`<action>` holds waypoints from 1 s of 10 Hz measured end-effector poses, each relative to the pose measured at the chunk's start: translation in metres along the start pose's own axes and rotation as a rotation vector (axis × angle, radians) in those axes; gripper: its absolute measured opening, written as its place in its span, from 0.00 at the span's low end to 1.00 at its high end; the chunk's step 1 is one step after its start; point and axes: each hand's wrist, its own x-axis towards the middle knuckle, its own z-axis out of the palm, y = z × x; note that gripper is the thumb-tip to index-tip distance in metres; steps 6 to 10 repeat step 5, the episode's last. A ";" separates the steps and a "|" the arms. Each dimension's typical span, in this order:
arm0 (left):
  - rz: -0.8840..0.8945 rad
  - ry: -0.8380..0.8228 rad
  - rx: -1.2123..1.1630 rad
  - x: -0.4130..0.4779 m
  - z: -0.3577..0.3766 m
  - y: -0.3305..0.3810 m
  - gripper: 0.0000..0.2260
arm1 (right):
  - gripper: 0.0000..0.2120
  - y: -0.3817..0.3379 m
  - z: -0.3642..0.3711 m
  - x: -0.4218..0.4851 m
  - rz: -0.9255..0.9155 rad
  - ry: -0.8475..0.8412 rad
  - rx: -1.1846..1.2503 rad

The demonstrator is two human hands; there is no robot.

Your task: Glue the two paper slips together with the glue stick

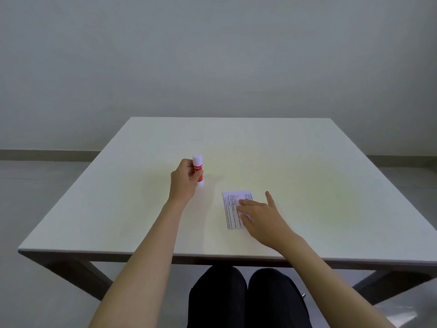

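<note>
A red glue stick (198,170) with a white cap stands upright on the white table (307,162), left of centre. My left hand (183,183) is wrapped around its body. To the right, a white paper slip (230,207) with printed text lies flat on the table. My right hand (260,215) rests on it with fingers spread, covering its right part. I cannot tell whether one slip or two lie there, since the hand hides the rest.
The table's near edge (212,255) runs across just above my knees. A grey wall stands behind the table and grey floor shows on both sides.
</note>
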 end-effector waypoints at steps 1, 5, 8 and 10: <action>-0.011 -0.001 -0.023 -0.003 0.001 0.000 0.04 | 0.15 -0.003 -0.001 -0.002 -0.006 0.011 -0.011; -0.072 -0.042 -0.128 -0.006 0.002 -0.001 0.31 | 0.23 -0.007 0.003 -0.006 -0.007 -0.011 -0.056; -0.072 -0.042 -0.128 -0.006 0.002 -0.001 0.31 | 0.23 -0.007 0.003 -0.006 -0.007 -0.011 -0.056; -0.072 -0.042 -0.128 -0.006 0.002 -0.001 0.31 | 0.23 -0.007 0.003 -0.006 -0.007 -0.011 -0.056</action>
